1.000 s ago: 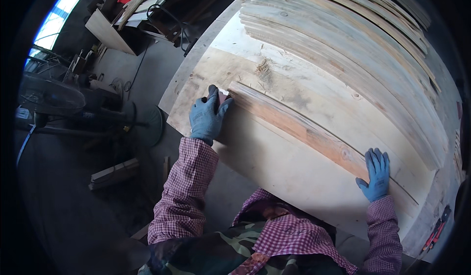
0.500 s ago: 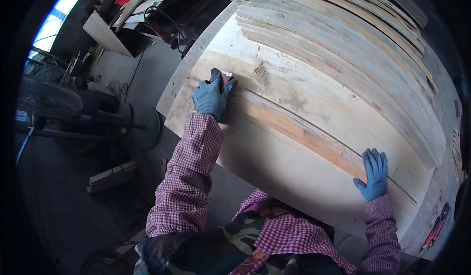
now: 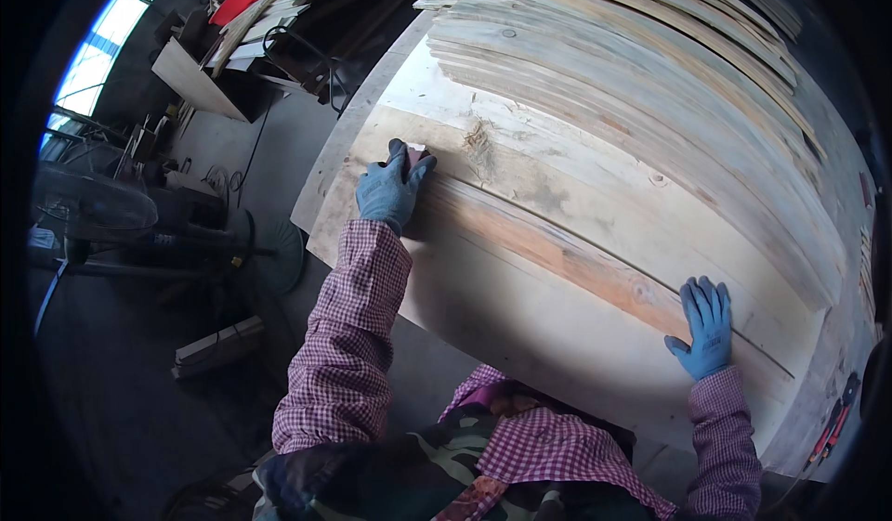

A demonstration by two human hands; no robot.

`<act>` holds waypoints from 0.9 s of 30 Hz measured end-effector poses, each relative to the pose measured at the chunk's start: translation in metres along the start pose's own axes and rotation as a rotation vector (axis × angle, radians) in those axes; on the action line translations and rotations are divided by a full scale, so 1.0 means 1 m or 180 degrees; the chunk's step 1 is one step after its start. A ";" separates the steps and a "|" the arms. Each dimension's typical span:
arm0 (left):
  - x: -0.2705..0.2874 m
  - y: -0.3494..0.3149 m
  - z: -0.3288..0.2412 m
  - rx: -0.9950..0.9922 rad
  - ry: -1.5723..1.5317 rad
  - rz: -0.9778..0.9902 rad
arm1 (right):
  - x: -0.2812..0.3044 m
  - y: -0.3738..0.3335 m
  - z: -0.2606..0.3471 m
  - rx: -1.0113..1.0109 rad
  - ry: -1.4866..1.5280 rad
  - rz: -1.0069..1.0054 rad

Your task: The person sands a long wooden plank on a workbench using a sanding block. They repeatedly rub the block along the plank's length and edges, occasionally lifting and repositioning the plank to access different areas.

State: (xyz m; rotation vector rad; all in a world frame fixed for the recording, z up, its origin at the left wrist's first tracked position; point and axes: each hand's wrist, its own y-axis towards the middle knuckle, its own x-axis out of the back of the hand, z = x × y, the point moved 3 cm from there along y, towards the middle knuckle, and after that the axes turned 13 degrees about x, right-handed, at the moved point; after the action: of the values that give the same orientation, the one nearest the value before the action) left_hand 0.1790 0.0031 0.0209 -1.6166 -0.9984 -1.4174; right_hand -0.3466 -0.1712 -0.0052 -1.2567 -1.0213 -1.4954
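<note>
A long narrow wooden plank [image 3: 557, 250], reddish-brown along its face, lies slantwise across the pale worktable. At its far left end my left hand [image 3: 386, 194], in a blue-grey work glove, is closed on a small reddish-brown sanding block [image 3: 415, 154] with a pale top. The block's underside is hidden. My right hand [image 3: 706, 335], gloved the same way, rests flat on the plank's right end with its fingers stretched out, holding nothing. A little heap of wood shavings [image 3: 478, 142] sits just beyond the plank, near the sanding block.
Several long boards [image 3: 595, 66] are stacked on the table's far side. Red-handled pliers [image 3: 830, 428] lie at the right edge. A standing fan [image 3: 98, 201] is on the floor at left, near a short wooden beam [image 3: 218, 346]. Scrap wood is piled at far left.
The view has shifted slightly. My left hand keeps its grip on the sanding block at the plank's left end, and my right hand stays in place.
</note>
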 end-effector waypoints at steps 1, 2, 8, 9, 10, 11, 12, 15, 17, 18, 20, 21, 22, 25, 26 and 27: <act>0.001 -0.006 -0.001 -0.0043 0.0019 -0.0030 | 0.000 0.000 -0.001 -0.0034 -0.0002 -0.0009; 0.002 -0.015 0.000 -0.0084 0.0039 -0.0064 | 0.000 -0.001 0.000 -0.0036 0.0007 0.0012; -0.018 -0.108 0.014 -0.0731 -0.0054 -0.0829 | 0.001 -0.002 0.002 -0.0038 -0.0036 0.0041; -0.016 -0.120 0.010 -0.0986 -0.0114 -0.0994 | 0.001 -0.003 0.000 -0.0043 -0.0022 0.0054; -0.014 -0.128 0.006 -0.1109 -0.0142 -0.0868 | 0.000 -0.004 -0.002 -0.0054 -0.0010 0.0069; -0.014 -0.129 0.005 -0.1269 -0.0321 -0.0756 | 0.000 -0.004 -0.002 -0.0033 -0.0001 0.0035; -0.010 -0.126 0.008 -0.1201 -0.0285 -0.0697 | -0.003 -0.004 -0.001 -0.0013 0.0022 -0.0008; 0.002 -0.101 0.024 -0.1264 -0.0221 -0.0755 | -0.004 -0.007 0.012 0.0095 0.0083 0.0121; 0.004 -0.070 0.035 -0.1569 -0.0454 -0.0688 | -0.001 -0.016 0.026 0.0113 0.0112 0.0255; 0.000 -0.058 0.037 -0.1797 -0.0368 -0.0395 | 0.000 -0.017 0.029 0.0106 0.0130 0.0260; -0.002 -0.052 0.031 -0.2115 0.0080 -0.0074 | -0.002 -0.017 0.029 0.0129 0.0081 0.0225; -0.003 -0.052 0.029 -0.2157 0.0046 -0.0019 | -0.003 -0.018 0.028 0.0136 0.0063 0.0203; -0.005 -0.052 0.028 -0.2195 0.0015 0.0034 | -0.004 -0.018 0.028 0.0147 0.0046 0.0180; -0.009 -0.071 0.010 -0.2440 -0.0206 0.0171 | -0.006 -0.020 0.027 0.0137 0.0032 0.0177; -0.011 -0.090 -0.006 -0.2681 -0.0186 0.0180 | -0.006 -0.020 0.028 0.0125 0.0012 0.0193; -0.012 -0.115 -0.027 -0.3070 -0.0268 0.0091 | -0.005 -0.019 0.027 0.0124 -0.0017 0.0197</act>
State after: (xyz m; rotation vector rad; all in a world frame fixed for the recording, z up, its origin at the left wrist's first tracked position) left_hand 0.0628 0.0250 0.0172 -2.3448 -0.2928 -1.9727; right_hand -0.3580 -0.1396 -0.0076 -1.2544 -1.0015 -1.4191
